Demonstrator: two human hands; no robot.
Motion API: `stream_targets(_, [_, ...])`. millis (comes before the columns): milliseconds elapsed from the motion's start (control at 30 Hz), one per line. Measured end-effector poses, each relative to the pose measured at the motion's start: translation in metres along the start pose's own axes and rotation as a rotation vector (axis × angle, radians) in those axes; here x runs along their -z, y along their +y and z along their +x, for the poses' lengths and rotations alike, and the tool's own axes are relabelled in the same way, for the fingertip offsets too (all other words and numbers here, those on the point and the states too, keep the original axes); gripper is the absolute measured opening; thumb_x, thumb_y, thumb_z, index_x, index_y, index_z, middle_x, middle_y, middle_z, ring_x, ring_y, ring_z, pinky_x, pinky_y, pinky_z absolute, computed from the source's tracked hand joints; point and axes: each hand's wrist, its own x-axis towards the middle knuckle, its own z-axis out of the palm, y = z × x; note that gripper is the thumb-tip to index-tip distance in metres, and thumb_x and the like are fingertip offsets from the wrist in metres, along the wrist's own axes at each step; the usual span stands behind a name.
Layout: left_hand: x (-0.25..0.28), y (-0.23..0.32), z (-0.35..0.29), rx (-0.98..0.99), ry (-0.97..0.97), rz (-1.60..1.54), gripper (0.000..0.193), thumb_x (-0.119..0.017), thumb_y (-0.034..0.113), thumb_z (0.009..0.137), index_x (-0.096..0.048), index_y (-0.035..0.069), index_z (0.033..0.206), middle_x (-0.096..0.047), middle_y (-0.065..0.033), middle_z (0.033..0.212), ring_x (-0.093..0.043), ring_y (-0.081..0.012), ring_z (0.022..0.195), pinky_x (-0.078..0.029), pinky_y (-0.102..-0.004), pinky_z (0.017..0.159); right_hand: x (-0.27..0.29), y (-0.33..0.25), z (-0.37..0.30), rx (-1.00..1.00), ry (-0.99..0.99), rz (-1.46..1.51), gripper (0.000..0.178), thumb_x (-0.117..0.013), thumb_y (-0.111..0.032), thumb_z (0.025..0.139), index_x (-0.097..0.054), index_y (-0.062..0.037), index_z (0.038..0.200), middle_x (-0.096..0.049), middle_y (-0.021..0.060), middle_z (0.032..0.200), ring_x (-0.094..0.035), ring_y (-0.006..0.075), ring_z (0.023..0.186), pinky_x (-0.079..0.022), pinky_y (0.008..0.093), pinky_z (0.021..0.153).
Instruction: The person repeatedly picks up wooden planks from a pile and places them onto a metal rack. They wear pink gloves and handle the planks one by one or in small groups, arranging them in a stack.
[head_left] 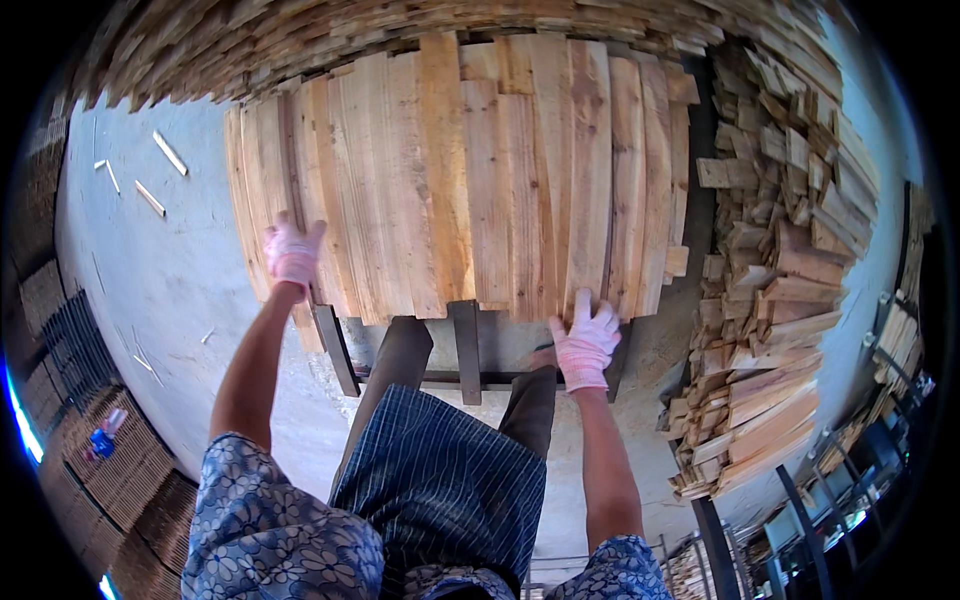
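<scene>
Side by side, wooden planks (445,190) lie in a layer in front of me on a dark metal stand (466,350). My left hand (291,255), in a pink and white knit glove, rests on the planks near the left side, its thumb and fingers apart. At the near ends of the planks on the right, my right hand (587,345) in a matching glove touches the wood with its fingers spread. Neither hand shows a grip around a plank. The plank ends are uneven, and some stick out beyond others.
A long pile of short wood offcuts (770,300) stands on the right. Stacked boards (390,30) run along the far side. Thin wood slivers (170,153) lie on the grey floor (150,260) to the left. Stacked slats (125,460) stand at the lower left.
</scene>
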Motion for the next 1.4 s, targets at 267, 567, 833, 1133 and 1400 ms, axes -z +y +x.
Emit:
stream_targets(267, [-0.007, 0.002, 0.048, 0.276, -0.070, 0.000, 0.117, -0.082, 0.068, 0.070, -0.032, 0.005, 0.155, -0.041, -0.0255, 0.153, -0.046, -0.0429, 0.139, -0.043, -0.0538, 0.111, 0.044, -0.062, 0.175, -0.139, 0.240, 0.054, 0.085, -0.072, -0.050, 0.090, -0.032, -0.0231, 0.159, -0.053, 0.0279, 0.125, -0.055, 0.0472, 0.114, -0.047, 0.0557, 0.098])
stream_targets(567, [-0.017, -0.086, 0.089, 0.199, -0.240, -0.285, 0.099, -0.087, 0.053, 0.069, -0.047, -0.002, 0.140, -0.050, -0.0277, 0.141, -0.056, -0.0370, 0.125, -0.051, -0.0451, 0.102, 0.051, -0.117, 0.174, -0.184, 0.172, -0.131, 0.094, -0.070, -0.061, 0.087, -0.024, -0.0284, 0.161, -0.048, 0.0242, 0.136, -0.054, 0.0472, 0.120, -0.047, 0.0598, 0.096])
stream_targets(833, [0.005, -0.065, -0.040, 0.132, -0.545, -1.328, 0.053, -0.075, 0.034, 0.092, -0.050, 0.006, 0.129, -0.060, -0.0054, 0.099, -0.061, -0.0168, 0.091, -0.054, -0.0342, 0.076, 0.044, -0.101, 0.177, -0.236, 0.253, 0.123, 0.091, -0.075, -0.049, 0.086, -0.028, -0.0234, 0.160, -0.052, 0.0284, 0.132, -0.052, 0.0489, 0.123, -0.045, 0.0587, 0.102])
stream_targets(1133, [-0.179, -0.069, -0.312, 0.829, -0.960, -2.044, 0.051, -0.084, 0.018, 0.086, -0.057, 0.001, 0.126, -0.063, -0.0172, 0.123, -0.062, -0.0385, 0.118, -0.058, -0.0608, 0.097, 0.075, -0.118, 0.143, 0.670, 0.043, -0.176, 0.076, -0.079, -0.033, 0.084, -0.045, -0.0356, 0.152, -0.051, 0.0194, 0.140, -0.050, 0.0444, 0.127, -0.041, 0.0569, 0.108])
stream_targets(1400, [-0.249, -0.007, -0.322, 0.939, -1.129, -2.277, 0.036, -0.077, 0.005, 0.089, -0.057, -0.006, 0.117, -0.063, -0.0210, 0.119, -0.062, -0.0402, 0.118, -0.052, -0.0657, 0.104, 0.032, -0.110, 0.165, 0.900, 0.109, -0.397, 0.081, -0.077, -0.040, 0.084, -0.041, -0.0380, 0.156, -0.046, 0.0190, 0.138, -0.045, 0.0419, 0.129, -0.034, 0.0637, 0.109])
